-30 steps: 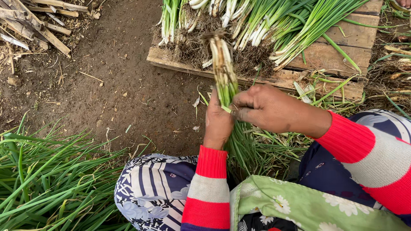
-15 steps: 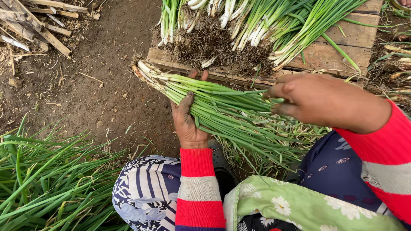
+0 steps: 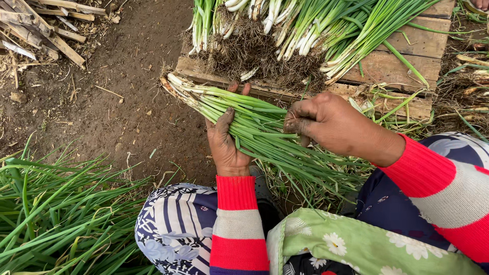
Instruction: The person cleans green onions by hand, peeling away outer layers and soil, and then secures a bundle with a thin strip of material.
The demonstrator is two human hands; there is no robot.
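our left hand (image 3: 227,145) has its grip clamped on a bunch of scallions (image 3: 254,130), palm under the stalks, thumb pressed over the top, 2 fingertips showing past the far side. our right hand (image 3: 331,124) has its grip closed over the same bunch further along toward the leaves, soiled fingers curled down onto the green stalks. both hands touch the bunch, a short gap between them.

we hold the bunch slantwise above the dirt ground (image 3: 132,102), white root ends pointing up and left, just beside the near edge of a wooden pallet (image 3: 402,66), leaves trailing down and right toward our lap. the root ends carry some soil.

on the pallet lie more scallions (image 3: 305,25) in a row, white ends and tangled muddy roots facing us, leaves running away to the upper right. loose green leaves (image 3: 56,214) pile on the ground at lower left, well apart from the hands. broken wood scraps (image 3: 41,25) lie at the upper left corner.

we wear red and grey striped sleeves (image 3: 237,224); a green cloth with daisies (image 3: 356,244) lies across our lap over a dark patterned garment.
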